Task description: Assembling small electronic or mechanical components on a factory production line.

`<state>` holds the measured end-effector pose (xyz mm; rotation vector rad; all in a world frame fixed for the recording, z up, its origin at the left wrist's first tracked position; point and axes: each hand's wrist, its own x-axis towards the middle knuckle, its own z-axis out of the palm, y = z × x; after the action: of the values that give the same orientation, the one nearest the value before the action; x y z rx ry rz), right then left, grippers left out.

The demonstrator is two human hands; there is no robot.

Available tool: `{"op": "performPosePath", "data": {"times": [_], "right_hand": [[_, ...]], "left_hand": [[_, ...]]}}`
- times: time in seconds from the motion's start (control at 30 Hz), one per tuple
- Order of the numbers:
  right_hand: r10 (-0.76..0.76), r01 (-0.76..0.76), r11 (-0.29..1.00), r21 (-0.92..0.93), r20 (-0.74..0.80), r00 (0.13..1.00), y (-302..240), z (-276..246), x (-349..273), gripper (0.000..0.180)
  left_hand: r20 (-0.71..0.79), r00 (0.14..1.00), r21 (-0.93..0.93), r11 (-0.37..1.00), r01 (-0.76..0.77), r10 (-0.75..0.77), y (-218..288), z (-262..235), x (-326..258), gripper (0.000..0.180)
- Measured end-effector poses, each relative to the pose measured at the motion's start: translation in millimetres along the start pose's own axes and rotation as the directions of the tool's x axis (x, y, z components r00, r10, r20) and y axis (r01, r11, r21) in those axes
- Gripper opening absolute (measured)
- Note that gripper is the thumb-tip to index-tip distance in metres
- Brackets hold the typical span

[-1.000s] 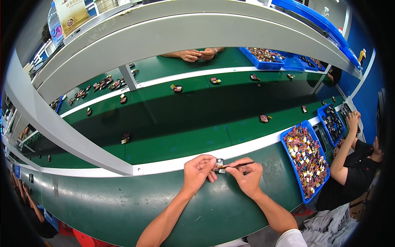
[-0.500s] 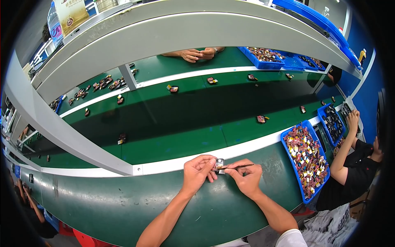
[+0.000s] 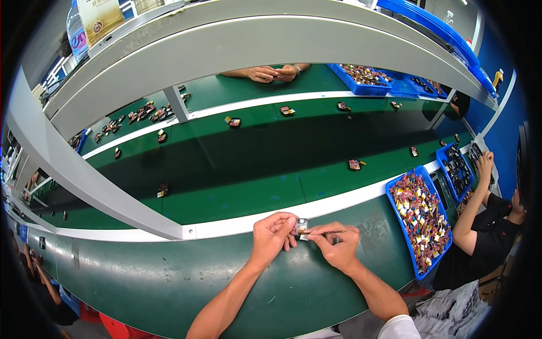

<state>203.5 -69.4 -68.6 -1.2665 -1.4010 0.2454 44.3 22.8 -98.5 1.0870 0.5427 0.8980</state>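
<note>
Above the near edge of the green bench, my left hand (image 3: 273,237) is closed on a small square part (image 3: 302,224) with a dark rim and a pale, shiny face. My right hand (image 3: 337,246) pinches a thin dark stick-like tool (image 3: 334,232), its tip against the lower part of the piece. Whether the tool is tweezers or a pick I cannot make out. The two hands are close together, and fingers hide part of the piece.
Beyond a white rail runs a green belt (image 3: 254,192) with scattered small parts such as one black-and-red piece (image 3: 354,165). A blue tray (image 3: 419,220) heaped with parts stands right. A co-worker's arms (image 3: 477,198) are beyond it. A grey beam (image 3: 96,181) rises left; another person's hands (image 3: 275,73) show opposite.
The parts on the belt have shifted slightly left. The tool in my right hand lies a little flatter. My left hand keeps its hold on the part.
</note>
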Motion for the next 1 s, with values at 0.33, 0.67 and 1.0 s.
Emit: {"op": "performPosePath", "data": {"times": [0.33, 0.67, 1.0], "right_hand": [[0.214, -0.213, 0.977, 0.025, -0.059, 0.975, -4.7, -0.1, -2.1, 0.009], [-0.010, 0.011, 0.998, -0.062, 0.011, 1.000, -5.3, -2.9, 2.1, 0.011], [-0.131, 0.135, 0.984, -0.114, 0.035, 0.991, -4.8, -1.0, 0.3, 0.010]], "left_hand": [[-0.023, 0.999, 0.039, 0.999, -0.026, 0.027, -2.1, 1.7, -1.1, 0.019], [-0.044, 0.999, 0.049, 0.999, -0.016, 0.018, -0.8, 2.5, -2.5, 0.018], [-0.069, 0.998, 0.155, 0.988, -0.003, 0.014, 2.6, 6.7, -4.0, 0.020]]}}
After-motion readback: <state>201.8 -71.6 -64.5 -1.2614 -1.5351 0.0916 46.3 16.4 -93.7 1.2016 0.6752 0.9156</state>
